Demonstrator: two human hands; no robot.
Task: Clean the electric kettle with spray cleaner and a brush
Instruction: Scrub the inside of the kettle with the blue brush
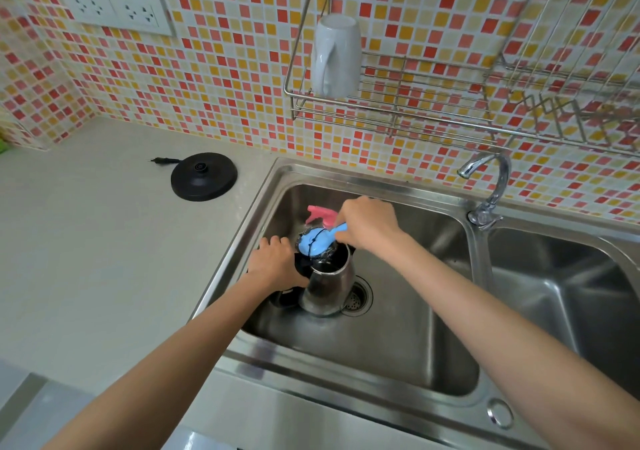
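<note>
While your left hand grips its black handle, the kettle stands upright near the sink's left wall.
Its steel body shines, lid open; the blue brush sits at its mouth, the drain just beside, and your right hand clasps the brush.

We stretch both bare forearms forward and down, converging from the lower corners. Our left hand curls knuckles-up round the black handle of the stainless steel electric kettle; our right hand, wrist bent downward, grips the blue plastic brush by its handle
</note>
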